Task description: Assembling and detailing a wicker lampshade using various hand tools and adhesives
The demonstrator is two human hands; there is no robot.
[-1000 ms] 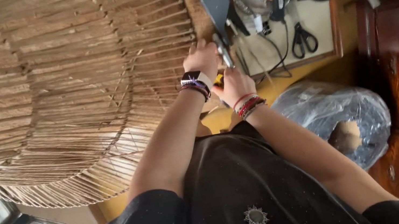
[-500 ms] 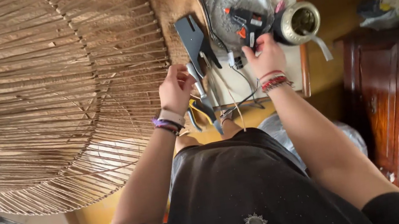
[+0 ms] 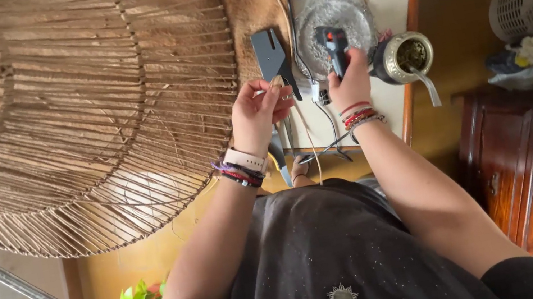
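Glue gun (image 3: 336, 48) gripped in right hand (image 3: 350, 84), over foil dish (image 3: 344, 11) on surface (image 3: 395, 101). Thin reed (image 3: 307, 136) pinched in left hand (image 3: 258, 111), beside grey tool (image 3: 270, 55). Woven shade (image 3: 63, 112) crowding left; cup (image 3: 405, 58) near the surface's right edge.

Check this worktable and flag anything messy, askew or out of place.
Nothing is spilled or broken. The one loose end: black cables trail off the table edge near the person's lap. The right hand grips a glue gun over a silver tray; the left hand pinches a thin strand beside the woven rattan shade.
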